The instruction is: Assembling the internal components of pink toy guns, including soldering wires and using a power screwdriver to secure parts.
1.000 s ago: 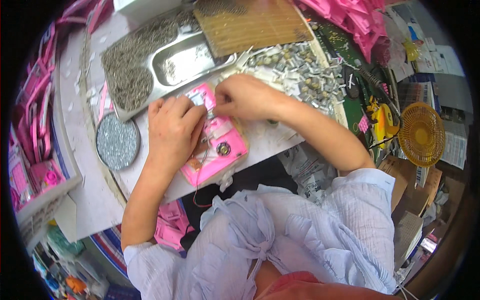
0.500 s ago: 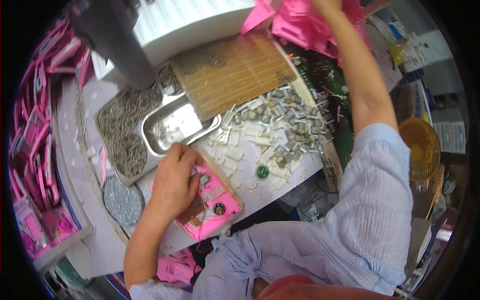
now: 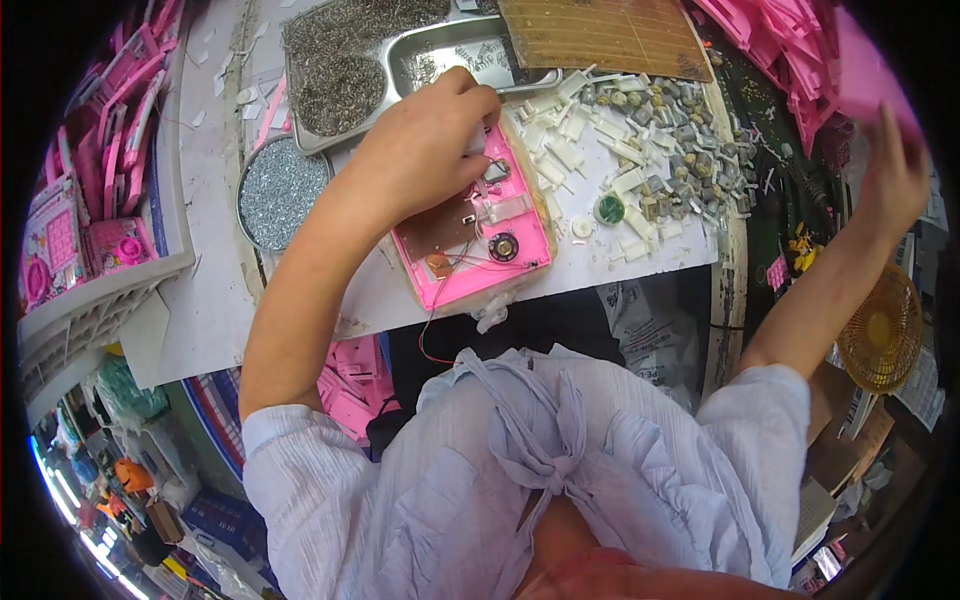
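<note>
My left hand (image 3: 430, 145) is curled over the upper end of a pink plastic toy casing (image 3: 525, 240), thumb and fingers closed together. A bit of something whitish shows between them, but what they hold is mostly hidden. Inside the casing are a brown board (image 3: 437, 238), a small round black speaker (image 3: 503, 247) and thin wires, one red wire hanging over the table edge. Out at the far right, my right hand (image 3: 885, 185) grips a flat pink plastic piece (image 3: 872, 75), slightly blurred, beside a heap of pink parts (image 3: 775, 50).
A metal tray of small screws (image 3: 335, 95) and an oval steel dish (image 3: 455, 50) stand behind my left hand. A round tin (image 3: 283, 195) holds grey bits. White and grey small parts (image 3: 660, 140) lie right of the casing, below cardboard (image 3: 610, 35). A crate (image 3: 105, 285) holds pink pieces.
My right hand has come back from the pink heap with a flat pink piece in it. My left hand stays on the casing. The whole view has shifted.
</note>
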Demonstrator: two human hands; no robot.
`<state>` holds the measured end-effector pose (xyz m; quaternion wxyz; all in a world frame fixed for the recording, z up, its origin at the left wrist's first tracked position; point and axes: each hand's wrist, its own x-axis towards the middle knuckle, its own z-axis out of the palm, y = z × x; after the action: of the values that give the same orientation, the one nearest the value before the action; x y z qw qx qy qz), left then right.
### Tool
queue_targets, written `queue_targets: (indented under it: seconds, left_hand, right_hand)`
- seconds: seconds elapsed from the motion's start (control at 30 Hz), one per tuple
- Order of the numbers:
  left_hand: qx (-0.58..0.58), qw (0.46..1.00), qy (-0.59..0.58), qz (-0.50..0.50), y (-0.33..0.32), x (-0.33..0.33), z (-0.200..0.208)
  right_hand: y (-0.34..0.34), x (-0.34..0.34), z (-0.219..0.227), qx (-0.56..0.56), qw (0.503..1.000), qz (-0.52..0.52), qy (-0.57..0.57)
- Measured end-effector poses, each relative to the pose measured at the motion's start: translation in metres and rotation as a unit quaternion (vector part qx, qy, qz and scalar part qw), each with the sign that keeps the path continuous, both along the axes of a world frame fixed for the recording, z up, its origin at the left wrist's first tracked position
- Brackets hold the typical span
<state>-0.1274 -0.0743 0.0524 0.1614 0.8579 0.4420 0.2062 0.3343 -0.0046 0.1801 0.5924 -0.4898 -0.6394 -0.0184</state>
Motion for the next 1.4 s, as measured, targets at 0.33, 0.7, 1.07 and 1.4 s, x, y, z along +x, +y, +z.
queue_targets:
  seconds: [0.33,0.7,1.07,1.4]
  left_hand:
    - [-0.378,0.696,-0.603,0.091,-0.073,0.015,0.009]
    - [-0.214,0.839,-0.408,0.291,-0.120,-0.006,-0.022]
    - [-0.166,0.891,-0.325,0.271,-0.119,-0.026,-0.050]
    - [-0.166,0.910,-0.214,0.314,-0.139,-0.018,-0.049]
  right_hand:
    - [-0.145,-0.227,-0.114,-0.321,0.744,0.400,0.428]
    - [-0.176,-0.221,-0.159,-0.468,0.832,0.273,0.116]
    - [-0.141,-0.225,-0.166,-0.373,0.858,0.319,-0.150]
    - [-0.139,-0.231,-0.156,-0.326,0.816,0.295,-0.376]
